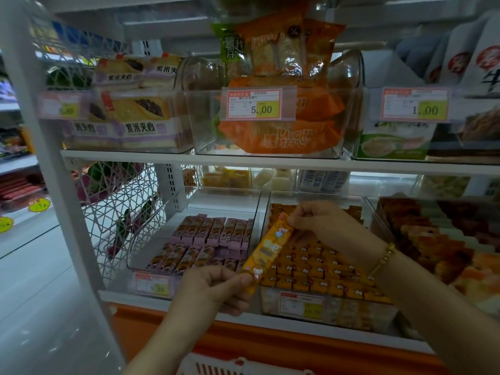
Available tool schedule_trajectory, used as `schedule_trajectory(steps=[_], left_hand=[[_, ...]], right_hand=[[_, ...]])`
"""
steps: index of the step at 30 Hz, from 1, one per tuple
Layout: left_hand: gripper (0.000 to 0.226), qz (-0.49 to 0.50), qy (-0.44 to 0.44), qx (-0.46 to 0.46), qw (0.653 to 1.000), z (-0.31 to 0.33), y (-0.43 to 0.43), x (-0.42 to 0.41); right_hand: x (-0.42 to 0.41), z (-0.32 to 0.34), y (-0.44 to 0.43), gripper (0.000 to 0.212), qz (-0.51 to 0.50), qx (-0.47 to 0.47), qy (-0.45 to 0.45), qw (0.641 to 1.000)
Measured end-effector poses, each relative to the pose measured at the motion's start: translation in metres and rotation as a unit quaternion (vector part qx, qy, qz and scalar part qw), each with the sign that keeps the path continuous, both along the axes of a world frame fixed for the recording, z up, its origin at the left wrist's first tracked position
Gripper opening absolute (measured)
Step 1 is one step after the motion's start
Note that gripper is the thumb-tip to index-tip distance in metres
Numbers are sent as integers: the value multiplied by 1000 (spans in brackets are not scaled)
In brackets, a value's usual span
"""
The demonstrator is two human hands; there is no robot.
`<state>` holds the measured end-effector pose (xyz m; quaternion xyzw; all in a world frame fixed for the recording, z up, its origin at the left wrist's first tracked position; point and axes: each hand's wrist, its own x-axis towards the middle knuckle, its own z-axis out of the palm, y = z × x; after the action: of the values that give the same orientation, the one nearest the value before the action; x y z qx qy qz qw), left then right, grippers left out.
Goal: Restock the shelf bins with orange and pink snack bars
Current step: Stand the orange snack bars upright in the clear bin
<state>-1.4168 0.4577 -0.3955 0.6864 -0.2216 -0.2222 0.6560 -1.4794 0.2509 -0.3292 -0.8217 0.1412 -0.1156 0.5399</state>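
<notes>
1. Pinching near end of orange bar (pixel 266 250) between left hand (pixel 216 290) thumb and curled fingers, lower centre of frame.
2. Pinching far end with right hand (pixel 322 223) fingertips, centre right.
3. Holding it tilted in air above the divide between two clear bins.
4. Showing orange bars (pixel 324 269) packed in rows in right bin (pixel 319 197).
5. Showing pink bars (pixel 213 234) in two rows in left bin (pixel 224 198).

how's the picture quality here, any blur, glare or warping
Head view: dim, bluish light; wide-angle warping bends the shelf post; right-edge goods look blurred, blocky; reflections streak the upper clear bin; the orange snack bar between left hand and right hand is fairly sharp.
</notes>
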Motion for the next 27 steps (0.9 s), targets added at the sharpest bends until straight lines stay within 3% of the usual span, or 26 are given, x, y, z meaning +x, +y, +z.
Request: schedule_trajectory(steps=[9, 19, 24, 27], left_hand=[[13, -38, 11, -23, 999, 4, -4, 3], [22, -33, 35, 22, 999, -7, 5, 16], [23, -30, 16, 22, 999, -9, 3, 14], [26, -39, 2, 39, 998, -9, 2, 12]], right_hand=[[-1, 5, -22, 16, 30, 117, -5, 993], [0, -5, -31, 20, 54, 218, 27, 974], [1, -11, -26, 29, 69, 214, 43, 973], [3, -15, -21, 28, 100, 133, 75, 983]])
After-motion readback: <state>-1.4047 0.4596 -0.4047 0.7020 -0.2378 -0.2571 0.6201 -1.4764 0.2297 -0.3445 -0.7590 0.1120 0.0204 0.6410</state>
